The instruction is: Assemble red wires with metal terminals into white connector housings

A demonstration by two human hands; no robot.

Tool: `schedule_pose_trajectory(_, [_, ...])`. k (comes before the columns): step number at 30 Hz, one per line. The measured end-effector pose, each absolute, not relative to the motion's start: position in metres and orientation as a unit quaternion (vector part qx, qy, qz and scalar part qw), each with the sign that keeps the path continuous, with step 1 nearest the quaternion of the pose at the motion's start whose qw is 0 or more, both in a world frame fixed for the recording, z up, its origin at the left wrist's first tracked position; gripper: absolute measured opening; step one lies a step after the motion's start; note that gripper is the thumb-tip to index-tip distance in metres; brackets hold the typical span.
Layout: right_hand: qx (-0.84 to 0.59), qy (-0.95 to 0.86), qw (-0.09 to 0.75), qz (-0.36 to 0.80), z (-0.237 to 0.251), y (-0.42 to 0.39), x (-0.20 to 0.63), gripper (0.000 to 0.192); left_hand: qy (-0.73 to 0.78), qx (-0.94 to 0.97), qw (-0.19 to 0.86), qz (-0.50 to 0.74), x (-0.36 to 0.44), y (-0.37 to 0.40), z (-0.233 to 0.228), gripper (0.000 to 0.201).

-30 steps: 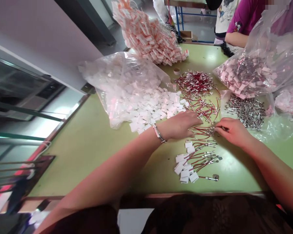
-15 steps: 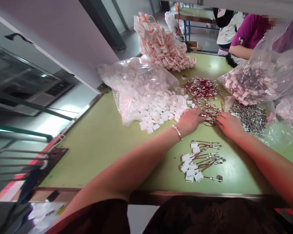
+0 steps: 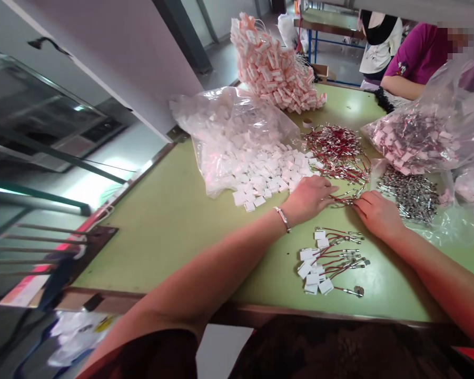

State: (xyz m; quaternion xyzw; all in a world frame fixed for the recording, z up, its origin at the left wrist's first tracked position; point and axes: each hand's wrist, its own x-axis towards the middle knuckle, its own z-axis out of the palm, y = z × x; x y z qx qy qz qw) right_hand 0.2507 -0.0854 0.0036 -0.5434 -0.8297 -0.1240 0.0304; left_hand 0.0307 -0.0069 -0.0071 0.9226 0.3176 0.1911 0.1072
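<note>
Both hands meet near the middle of the table around a small bunch of red wires with silvery metal ends. My left hand, with a bracelet at the wrist, closes its fingers on the bunch's left end. At the other end, my right hand pinches it between thumb and fingers. Just beyond lies a larger heap of red wires with metal terminals. Nearer my body, white plastic housings with red wires attached lie in a loose column, their metal ends pointing right.
A clear bag spills white housings at left. Behind stands a pile of pink-and-white parts. At right are small metal parts and a plastic bag of pinkish pieces. A co-worker in a purple sleeve sits across.
My hands have drawn a small bunch of red wires slightly toward me, away from the heap. The whole view has shifted a little, so everything sits further right.
</note>
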Motion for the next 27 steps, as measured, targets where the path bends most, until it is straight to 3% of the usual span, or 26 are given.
schedule_pose_trajectory(3, [-0.539,-0.834,0.010,-0.116,0.013,-0.080,0.252,0.029,0.400,0.850,0.164,0.300,0.012,-0.001,0.003,0.025])
schedule_pose_trajectory(6, [-0.528,-0.843,0.036,-0.095,0.022,-0.076,0.249,0.024,0.488,0.783,0.226,0.312,-0.009,0.001,0.019,0.019])
schedule_pose_trajectory(11, [-0.528,-0.846,0.034,-0.068,0.006,-0.071,0.232,0.021,0.607,0.734,0.232,0.196,-0.025,-0.020,0.034,0.025])
schedule_pose_trajectory(16, [-0.518,-0.851,0.005,-0.084,-0.007,-0.063,0.222,0.023,0.598,0.781,0.178,0.031,-0.015,-0.034,0.027,0.028])
schedule_pose_trajectory(20, [-0.538,-0.834,0.093,0.081,0.009,-0.056,0.226,0.018,0.536,0.827,0.168,0.018,-0.012,-0.034,0.013,0.015])
schedule_pose_trajectory(24, [-0.592,-0.727,0.218,0.271,0.022,-0.049,0.235,0.017,0.498,0.846,0.177,0.068,-0.010,-0.035,0.006,0.011])
schedule_pose_trajectory(27, [-0.600,-0.666,0.265,0.355,0.021,-0.044,0.239,0.019,0.505,0.821,0.222,0.145,-0.006,-0.036,0.005,0.005])
